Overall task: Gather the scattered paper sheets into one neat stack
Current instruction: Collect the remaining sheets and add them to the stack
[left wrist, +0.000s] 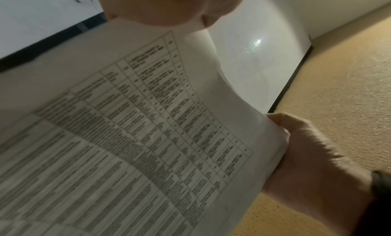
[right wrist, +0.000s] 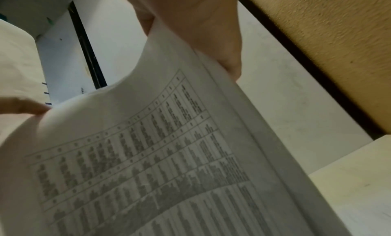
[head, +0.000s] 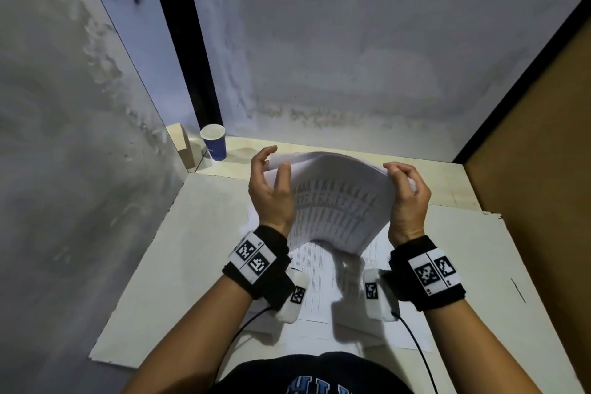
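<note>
Squaring the sheets above the counter.
I am clamping the bowed paper stack (head: 332, 198) between left hand (head: 270, 189) and right hand (head: 407, 198); uneven squeezing risks sheets slipping out.

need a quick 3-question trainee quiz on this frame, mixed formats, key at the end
1. True or false: the sheaf lies flat on the desk.
2. Which hand holds the sheaf? A) left hand only B) right hand only C) both
3. Fill in: at the desk's far left corner stands a blue ____.

Key:
1. False; it is lifted and bowed, above loose sheets still on the desk.
2. C; one hand on each side edge.
3. cup
</note>
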The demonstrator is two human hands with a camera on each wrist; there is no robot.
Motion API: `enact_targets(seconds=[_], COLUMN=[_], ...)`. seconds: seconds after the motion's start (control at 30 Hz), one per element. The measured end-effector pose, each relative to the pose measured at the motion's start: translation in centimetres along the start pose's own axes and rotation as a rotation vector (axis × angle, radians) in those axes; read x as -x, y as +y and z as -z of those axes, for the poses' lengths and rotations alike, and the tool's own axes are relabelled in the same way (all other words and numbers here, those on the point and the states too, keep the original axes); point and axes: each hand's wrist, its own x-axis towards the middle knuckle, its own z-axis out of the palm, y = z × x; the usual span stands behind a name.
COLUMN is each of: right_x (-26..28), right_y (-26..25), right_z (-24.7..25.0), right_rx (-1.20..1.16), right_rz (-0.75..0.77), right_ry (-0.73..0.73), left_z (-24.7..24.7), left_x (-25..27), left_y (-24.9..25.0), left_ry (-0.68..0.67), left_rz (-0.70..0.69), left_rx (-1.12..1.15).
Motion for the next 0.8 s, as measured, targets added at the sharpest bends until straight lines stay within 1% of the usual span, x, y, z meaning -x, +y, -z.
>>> enact_targets(seconds=[0.13,0.3,0.37,0.43,0.5,0.53,0.6,0.63,0.67,0.7,0.8], right_x=[-0.3,-0.5,-0.7,-0.5,-0.4,-0.3,0.0,0.1,0.1,-0.1,-0.6], right_y=[-0.1,0.0,0.2,0.5,1.6,2.2,3.8,4.3,4.5,4.5,3.5], right_z=[0.4,0.1,0.3,0.6,1.3,1.7,2.4,2.5,2.6,2.6,2.8], right_rx=[-0.015,-0.020,-0.037,-0.039,-0.017,0.033,0.223,0.308,0.355,0.353,0.257], right_rz=[0.006,0.010,0.014,0.010,-0.037,-0.093,-0.227,-0.274,-0.299,-0.298,-0.247], right_ry=[-0.001,0.011,0.005,-0.038,-0.118,-0.169,-0.289,-0.318,-0.319,-0.309,-0.320], left_z=[0.4,-0.3,-0.3,0.0,0.5,0.9,1.8,2.2,2.5,2.8,3.5], left_x=[-0.9,-1.3,-1.5,-1.4,-0.9,-0.6,-0.4,-0.5,-0.7,-1.0,-1.8], left_y=[-0.5,-0.2,-0.2,-0.4,-1.1,-1.8,-3.3,-4.0,-4.4,-4.4,-3.4], left_ry=[-0.057,0.024,0.021,-0.034,-0.150,-0.220,-0.326,-0.360,-0.375,-0.380,-0.402], left_rz=[0.066,0.048,0.068,0.035,-0.007,0.016,0.128,0.182,0.204,0.200,0.143], left_rx=[0.050,-0.011,0.054,0.125,0.110,0.061,-0.097,-0.173,-0.214,-0.223,-0.097])
